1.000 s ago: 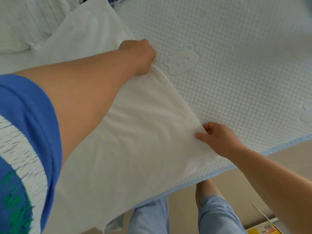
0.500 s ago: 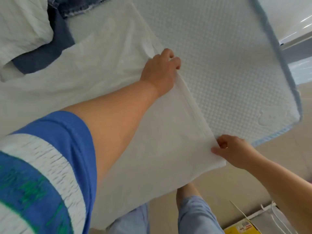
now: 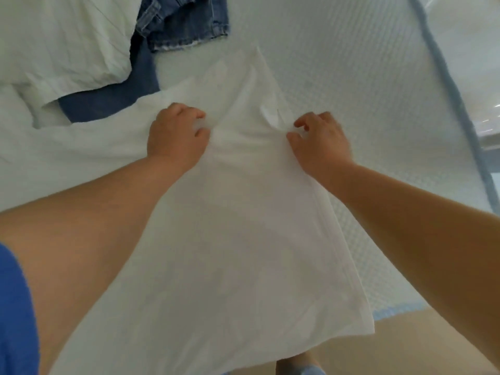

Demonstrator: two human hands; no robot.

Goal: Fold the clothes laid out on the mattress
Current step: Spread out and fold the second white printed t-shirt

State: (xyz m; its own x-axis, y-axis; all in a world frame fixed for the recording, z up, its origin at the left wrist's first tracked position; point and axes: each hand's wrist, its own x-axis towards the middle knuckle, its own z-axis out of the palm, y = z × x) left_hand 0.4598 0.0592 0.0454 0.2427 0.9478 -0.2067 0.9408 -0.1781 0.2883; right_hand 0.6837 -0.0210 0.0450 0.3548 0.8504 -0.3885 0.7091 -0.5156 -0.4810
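Observation:
A white garment lies spread on the mattress, its near edge hanging over the front. My left hand grips a bunch of its cloth in the middle. My right hand pinches the cloth at its right edge, next to a short sleeve that points to the far side. The fabric between both hands is pulled into folds.
A white striped shirt lies at the far left over a dark blue garment. Denim shorts lie at the far middle. The mattress has a blue trimmed edge on the right; tan floor shows below.
My right hand left the garment's near corner and moved up to the cloth beside the sleeve. My left hand shifted left from the right edge and now bunches cloth in the middle.

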